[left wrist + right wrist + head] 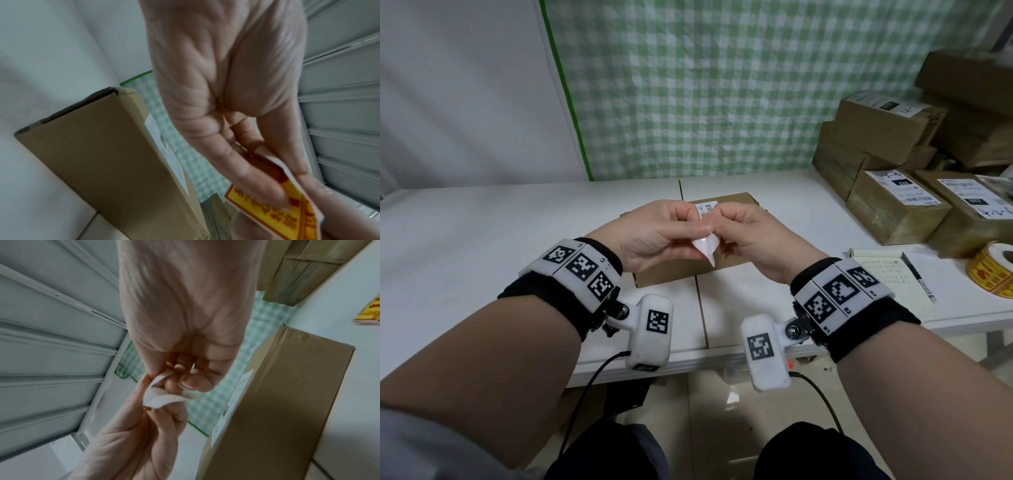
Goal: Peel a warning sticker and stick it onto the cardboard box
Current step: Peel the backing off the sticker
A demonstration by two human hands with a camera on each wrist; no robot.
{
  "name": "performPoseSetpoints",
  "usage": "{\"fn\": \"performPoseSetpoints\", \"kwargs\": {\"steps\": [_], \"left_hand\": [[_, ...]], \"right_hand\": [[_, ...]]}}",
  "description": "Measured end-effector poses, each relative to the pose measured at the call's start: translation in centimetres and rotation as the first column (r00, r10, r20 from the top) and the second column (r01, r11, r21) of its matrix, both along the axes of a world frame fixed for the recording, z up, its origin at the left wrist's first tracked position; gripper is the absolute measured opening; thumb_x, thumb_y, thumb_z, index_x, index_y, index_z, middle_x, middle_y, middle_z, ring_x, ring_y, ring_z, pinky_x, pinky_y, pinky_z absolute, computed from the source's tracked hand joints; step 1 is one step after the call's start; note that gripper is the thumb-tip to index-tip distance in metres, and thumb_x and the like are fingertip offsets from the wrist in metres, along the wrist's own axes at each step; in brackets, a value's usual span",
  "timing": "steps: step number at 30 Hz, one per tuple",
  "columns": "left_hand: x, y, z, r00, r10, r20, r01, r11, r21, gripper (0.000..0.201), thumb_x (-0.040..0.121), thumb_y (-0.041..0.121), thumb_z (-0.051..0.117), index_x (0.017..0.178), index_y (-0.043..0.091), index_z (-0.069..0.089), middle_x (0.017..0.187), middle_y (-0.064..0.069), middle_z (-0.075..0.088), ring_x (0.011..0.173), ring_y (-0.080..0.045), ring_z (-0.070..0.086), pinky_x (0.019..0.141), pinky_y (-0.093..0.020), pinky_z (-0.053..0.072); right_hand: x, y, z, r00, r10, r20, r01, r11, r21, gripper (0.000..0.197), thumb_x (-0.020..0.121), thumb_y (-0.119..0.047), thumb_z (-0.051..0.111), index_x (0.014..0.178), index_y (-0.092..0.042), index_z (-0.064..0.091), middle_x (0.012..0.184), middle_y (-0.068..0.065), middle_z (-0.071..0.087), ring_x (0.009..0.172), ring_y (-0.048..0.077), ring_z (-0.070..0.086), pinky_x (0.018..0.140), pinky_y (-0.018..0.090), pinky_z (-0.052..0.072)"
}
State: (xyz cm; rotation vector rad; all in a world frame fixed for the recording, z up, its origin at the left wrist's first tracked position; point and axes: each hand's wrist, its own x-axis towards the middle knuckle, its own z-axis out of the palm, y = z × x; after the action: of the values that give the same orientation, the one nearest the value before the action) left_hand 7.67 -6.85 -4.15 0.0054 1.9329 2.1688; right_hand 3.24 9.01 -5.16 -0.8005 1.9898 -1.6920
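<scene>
Both hands meet above a flat cardboard box (pixel 736 202) that lies on the white table and carries a white shipping label. My left hand (pixel 654 233) and my right hand (pixel 750 236) each pinch a small warning sticker on its white backing (pixel 705 246). The backing faces me in the head view. From the left wrist view the sticker's yellow and red printed face (pixel 273 211) shows under my left fingers (pixel 257 178). In the right wrist view the white backing (pixel 162 400) curls between the fingertips of both hands, beside the box (pixel 287 402).
A roll of yellow warning stickers (pixel 993 270) sits at the table's right edge. A notepad with a pen (pixel 890 270) lies beside it. Several labelled cardboard boxes (pixel 893 205) are stacked at the back right. A green checked cloth (pixel 722 85) hangs behind.
</scene>
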Motion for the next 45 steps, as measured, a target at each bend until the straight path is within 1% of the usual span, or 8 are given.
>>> {"fn": "performPoseSetpoints", "kwargs": {"steps": [5,9,14,22,25,31,39,45], "left_hand": [[0.0,0.3,-0.4,0.999,0.051,-0.015,-0.048,0.988,0.144,0.035,0.088,0.0,0.051,0.055,0.01,0.059,0.068,-0.005,0.071,0.067,-0.015,0.071,0.063,-0.023,0.059],[-0.2,0.6,-0.7,0.995,0.102,-0.023,-0.095,0.973,0.211,0.023,0.088,0.0,0.05,0.065,0.005,0.049,0.07,-0.009,0.069,0.068,-0.018,0.071,0.067,-0.026,0.06],[-0.1,1.1,-0.7,0.988,0.143,-0.063,-0.12,0.953,0.277,0.026,0.091,-0.002,0.045,0.066,0.006,0.044,0.064,-0.008,0.069,0.061,-0.018,0.07,0.059,-0.023,0.058],[-0.5,0.7,-0.5,0.986,0.1,-0.135,-0.117,0.986,-0.118,0.021,0.085,0.002,0.059,0.068,0.012,0.052,0.065,0.002,0.062,0.061,-0.007,0.062,0.063,-0.017,0.054],[-0.4,0.9,-0.4,0.99,0.068,-0.124,-0.086,0.985,-0.15,0.017,0.085,0.001,0.058,0.072,0.01,0.053,0.072,-0.003,0.062,0.064,-0.008,0.063,0.063,-0.018,0.055],[-0.3,0.8,-0.6,0.994,0.065,-0.091,-0.062,0.997,0.036,0.025,0.087,-0.002,0.054,0.064,0.009,0.052,0.075,-0.006,0.066,0.076,-0.019,0.068,0.074,-0.027,0.059],[-0.3,1.0,-0.6,0.99,0.123,-0.061,-0.106,0.968,0.228,0.025,0.089,-0.003,0.048,0.066,0.006,0.043,0.08,-0.014,0.061,0.073,-0.021,0.07,0.067,-0.026,0.06],[-0.2,1.5,-0.9,0.98,0.166,-0.108,-0.124,0.94,0.319,0.026,0.09,-0.002,0.046,0.066,0.007,0.042,0.088,-0.023,0.059,0.077,-0.033,0.067,0.072,-0.032,0.06]], "right_hand": [[0.2,0.0,-0.5,0.991,-0.016,0.134,0.037,0.987,-0.158,0.027,0.096,-0.014,0.047,0.07,-0.01,0.052,0.052,-0.009,0.058,0.053,0.011,0.046,0.057,0.022,0.041],[0.5,-0.1,-0.9,0.982,-0.047,0.182,0.09,0.968,-0.234,0.03,0.097,-0.013,0.045,0.069,-0.009,0.052,0.047,-0.01,0.056,0.05,0.01,0.045,0.058,0.023,0.04],[0.5,-0.1,-0.8,0.973,-0.072,0.219,0.137,0.945,-0.298,0.035,0.097,-0.011,0.044,0.062,-0.011,0.048,0.046,-0.009,0.054,0.05,0.013,0.044,0.055,0.021,0.041],[0.0,0.3,0.0,0.987,-0.16,0.027,0.16,0.987,-0.006,0.032,0.093,-0.034,0.052,0.069,-0.015,0.061,0.061,-0.001,0.053,0.053,0.012,0.044,0.051,0.02,0.04],[0.0,0.0,0.2,0.986,-0.165,-0.035,0.165,0.986,0.014,0.034,0.093,-0.027,0.053,0.061,-0.018,0.056,0.057,-0.001,0.051,0.05,0.012,0.043,0.047,0.019,0.036],[0.4,-0.3,-0.1,0.982,-0.155,0.109,0.169,0.977,-0.132,0.033,0.095,-0.02,0.051,0.062,-0.017,0.054,0.048,-0.013,0.052,0.044,0.002,0.042,0.046,0.015,0.033],[0.6,-0.7,-0.2,0.945,-0.184,0.271,0.252,0.937,-0.241,0.026,0.096,-0.021,0.049,0.071,-0.014,0.052,0.06,-0.002,0.051,0.05,0.008,0.038,0.045,0.015,0.034],[0.5,-0.7,-0.4,0.906,-0.16,0.391,0.303,0.891,-0.337,0.022,0.096,-0.021,0.048,0.079,-0.009,0.055,0.069,0.007,0.051,0.052,0.012,0.037,0.045,0.018,0.036]]}}
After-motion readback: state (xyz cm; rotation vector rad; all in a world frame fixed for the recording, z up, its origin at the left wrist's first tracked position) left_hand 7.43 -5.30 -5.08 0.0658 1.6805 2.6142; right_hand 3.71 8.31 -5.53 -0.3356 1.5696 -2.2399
